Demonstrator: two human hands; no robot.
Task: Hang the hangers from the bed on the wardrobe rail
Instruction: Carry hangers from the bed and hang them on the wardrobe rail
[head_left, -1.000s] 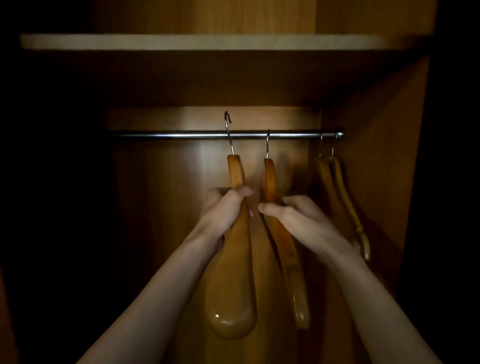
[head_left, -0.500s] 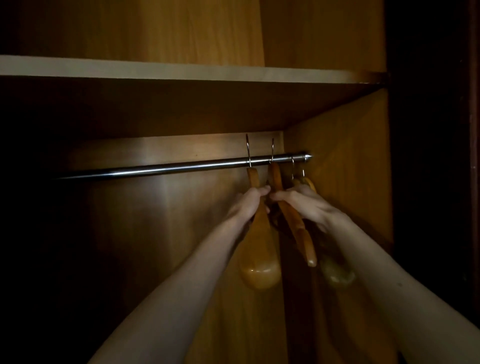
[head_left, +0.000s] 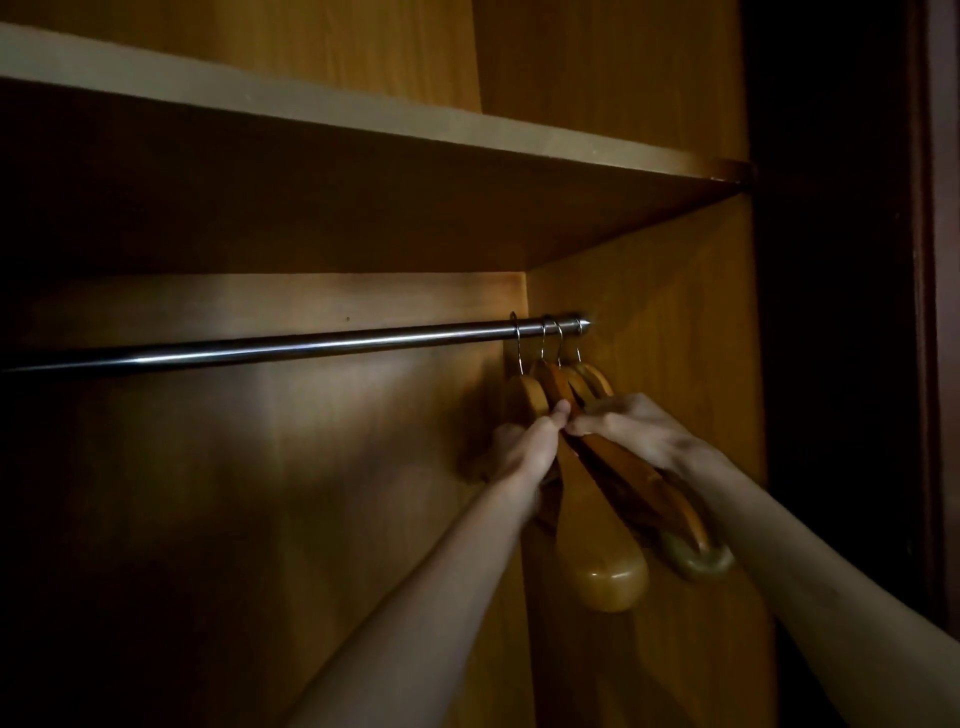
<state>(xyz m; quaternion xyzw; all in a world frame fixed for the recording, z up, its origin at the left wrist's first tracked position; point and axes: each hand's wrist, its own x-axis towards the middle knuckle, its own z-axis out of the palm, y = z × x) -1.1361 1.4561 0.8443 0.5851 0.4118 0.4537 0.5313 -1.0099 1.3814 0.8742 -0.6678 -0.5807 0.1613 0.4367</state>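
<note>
Several wooden hangers hang by metal hooks at the right end of the metal wardrobe rail (head_left: 291, 345), bunched against the right side wall. My left hand (head_left: 524, 447) grips the leftmost hanger (head_left: 597, 556) just below its neck. My right hand (head_left: 639, 431) holds the hanger next to it (head_left: 644, 483), thumb tip meeting my left thumb. Two more hangers (head_left: 698, 558) hang behind my right hand, partly hidden.
A wooden shelf (head_left: 363, 119) runs above the rail. The wardrobe's right side wall (head_left: 675, 322) is close behind the hangers. The long left stretch of the rail carries nothing. The wardrobe interior is dim, dark at the left and bottom.
Both hands slid their hangers rightwards along the rail until they bunch with the two at the right end. My view turned left and upward.
</note>
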